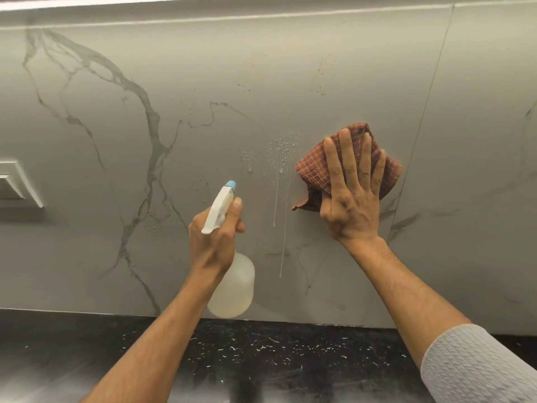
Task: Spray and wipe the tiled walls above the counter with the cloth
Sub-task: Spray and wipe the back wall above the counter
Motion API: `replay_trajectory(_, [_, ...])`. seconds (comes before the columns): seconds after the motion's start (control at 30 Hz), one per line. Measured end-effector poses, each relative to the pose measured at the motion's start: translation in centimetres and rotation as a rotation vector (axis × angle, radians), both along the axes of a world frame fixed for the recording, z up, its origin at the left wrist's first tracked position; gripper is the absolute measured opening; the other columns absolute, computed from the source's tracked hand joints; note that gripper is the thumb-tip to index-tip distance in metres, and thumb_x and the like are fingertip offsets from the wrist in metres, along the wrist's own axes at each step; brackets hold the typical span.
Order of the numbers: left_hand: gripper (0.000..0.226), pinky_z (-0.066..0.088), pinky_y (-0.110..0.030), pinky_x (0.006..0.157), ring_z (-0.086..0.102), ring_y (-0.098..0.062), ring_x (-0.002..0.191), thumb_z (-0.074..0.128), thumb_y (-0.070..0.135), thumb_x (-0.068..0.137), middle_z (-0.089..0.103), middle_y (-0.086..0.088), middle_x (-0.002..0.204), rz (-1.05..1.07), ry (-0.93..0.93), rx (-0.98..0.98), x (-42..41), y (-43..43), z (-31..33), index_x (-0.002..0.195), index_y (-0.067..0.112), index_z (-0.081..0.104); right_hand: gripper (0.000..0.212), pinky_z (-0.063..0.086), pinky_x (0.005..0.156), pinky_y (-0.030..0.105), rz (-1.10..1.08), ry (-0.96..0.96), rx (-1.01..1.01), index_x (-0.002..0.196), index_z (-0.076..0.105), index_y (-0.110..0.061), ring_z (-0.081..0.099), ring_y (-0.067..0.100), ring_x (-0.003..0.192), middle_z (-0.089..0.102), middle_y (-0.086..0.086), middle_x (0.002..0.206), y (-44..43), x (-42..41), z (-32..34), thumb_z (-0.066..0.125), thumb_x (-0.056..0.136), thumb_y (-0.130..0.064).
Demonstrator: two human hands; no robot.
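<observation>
Against the grey marble-look tiled wall [203,82], two hands were raised above one black speckled counter [276,353]. One right hand [353,196] lay flat, its fingers spread and pressing one reddish-brown checked cloth [319,167] onto the tile surface, right of centre. Part of the cloth showed above and to both sides of the fingers; one corner hung out at the lower left of the palm. One left hand [215,237] was closed around the neck of one spray bottle [234,289], with the index finger resting on the front of the white trigger head [218,210]. One blue nozzle tip [231,184] pointed toward the wall. The translucent bottle body hung below the fist, just above the counter's far edge.

Between the two hands, one cluster of droplets [283,146] sat on the tile, with two thin runs trailing downward from it. One vertical tile joint [418,146] ran just right of the cloth. One white switch plate [17,181] was fixed at the far left. One pale ribbed sleeve [479,365] covered the right upper forearm.
</observation>
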State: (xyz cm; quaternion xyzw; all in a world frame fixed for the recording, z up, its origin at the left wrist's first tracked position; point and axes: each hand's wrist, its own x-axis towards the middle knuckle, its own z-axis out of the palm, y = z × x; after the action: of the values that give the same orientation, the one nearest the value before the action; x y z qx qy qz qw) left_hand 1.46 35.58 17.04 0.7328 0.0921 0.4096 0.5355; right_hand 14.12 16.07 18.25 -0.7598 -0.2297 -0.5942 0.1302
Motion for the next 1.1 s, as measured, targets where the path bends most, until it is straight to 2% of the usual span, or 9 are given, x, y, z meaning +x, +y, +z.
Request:
replay_trajectory(0.1, [0.054, 0.047, -0.033, 0.056, 0.061, -0.022, 0.050, 0.059, 0.047, 0.085, 0.062, -0.015, 0.051, -0.039, 0.064, 0.079, -0.5, -0.1, -2.0, 0.056, 0.001, 0.060, 0.070, 0.002, 0.122, 0.057, 0.007, 0.009, -0.019, 0.154, 0.031, -0.011, 0.018, 0.043, 0.148, 0.029, 0.015, 0.160, 0.0, 0.0, -0.3, 0.051, 0.087, -0.019])
replay_trajectory(0.2, [0.046, 0.051, -0.027, 0.063, 0.069, -0.023, 0.061, 0.063, 0.045, 0.089, 0.069, -0.013, 0.060, -0.111, 0.132, 0.060, -0.8, -0.6, -3.9, 0.065, 0.006, 0.067, 0.070, 0.002, 0.122, 0.057, 0.007, 0.020, -0.032, 0.154, 0.030, -0.011, 0.018, 0.043, 0.148, 0.028, 0.015, 0.160, -0.1, 0.1, -0.6, 0.050, 0.087, -0.019])
replay_trajectory(0.4, [0.047, 0.047, -0.022, 0.057, 0.065, -0.018, 0.053, 0.058, 0.048, 0.083, 0.068, -0.013, 0.057, -0.180, 0.173, 0.048, -1.0, -2.1, -6.8, 0.056, 0.010, 0.063, 0.075, 0.003, 0.121, 0.057, -0.007, 0.029, -0.048, 0.154, 0.027, -0.013, 0.019, 0.043, 0.148, 0.028, 0.015, 0.160, -0.1, 0.0, -1.3, 0.054, 0.084, -0.016])
replay_trajectory(0.57, [0.055, 0.050, -0.034, 0.062, 0.063, -0.029, 0.055, 0.058, 0.049, 0.083, 0.065, -0.014, 0.053, -0.257, 0.238, 0.041, -1.2, -3.0, -9.0, 0.053, 0.003, 0.061, 0.076, 0.000, 0.122, 0.056, -0.010, 0.041, -0.056, 0.154, 0.029, -0.013, 0.019, 0.043, 0.148, 0.029, 0.015, 0.160, -0.2, -0.2, -1.7, 0.055, 0.083, -0.015])
replay_trajectory(0.67, [0.054, 0.048, -0.025, 0.059, 0.065, -0.025, 0.058, 0.058, 0.052, 0.083, 0.069, -0.012, 0.060, -0.297, 0.286, 0.031, -1.6, -3.7, -10.2, 0.061, 0.003, 0.064, 0.075, 0.000, 0.122, 0.055, -0.014, 0.036, -0.065, 0.153, 0.031, -0.012, 0.020, 0.043, 0.148, 0.031, 0.016, 0.159, -0.1, -0.1, -1.9, 0.056, 0.083, -0.016])
replay_trajectory(0.8, [0.063, 0.050, -0.045, 0.061, 0.057, -0.022, 0.046, 0.057, 0.053, 0.083, 0.059, -0.020, 0.052, -0.304, 0.356, 0.055, -1.9, -4.0, -11.8, 0.060, -0.005, 0.055, 0.074, 0.000, 0.122, 0.055, -0.016, 0.039, -0.076, 0.153, 0.029, -0.013, 0.022, 0.043, 0.148, 0.032, 0.016, 0.158, -0.1, 0.0, -2.8, 0.056, 0.083, -0.017])
replay_trajectory(0.9, [0.054, 0.056, -0.042, 0.061, 0.068, -0.023, 0.053, 0.063, 0.047, 0.089, 0.066, -0.013, 0.057, -0.298, 0.369, 0.016, -2.1, -3.7, -12.8, 0.066, -0.001, 0.064, 0.074, -0.001, 0.122, 0.054, -0.007, 0.055, -0.089, 0.153, 0.027, -0.014, 0.015, 0.039, 0.150, 0.030, 0.016, 0.159, -0.2, 0.1, -4.3, 0.055, 0.085, -0.019])
replay_trajectory(1.0, [0.045, 0.057, -0.038, 0.053, 0.065, -0.023, 0.047, 0.066, 0.034, 0.095, 0.064, -0.011, 0.054, -0.350, 0.403, -0.099, -2.6, -3.2, -13.7, 0.069, -0.003, 0.064, 0.078, -0.003, 0.122, 0.054, -0.013, 0.088, -0.127, 0.156, 0.018, -0.017, 0.003, 0.030, 0.151, 0.022, 0.011, 0.163, -0.6, -0.1, -7.2, 0.052, 0.086, -0.020])
replay_trajectory(1.1, [0.054, 0.050, -0.033, 0.046, 0.056, -0.019, 0.036, 0.065, 0.038, 0.094, 0.058, -0.005, 0.047, -0.322, 0.426, -0.053, -3.0, -2.7, -14.7, 0.058, -0.001, 0.058, 0.087, -0.005, 0.122, 0.054, -0.022, 0.142, -0.205, 0.158, -0.002, -0.025, -0.008, 0.029, 0.151, -0.003, 0.003, 0.164, -1.1, -0.6, -11.0, 0.050, 0.088, -0.019])
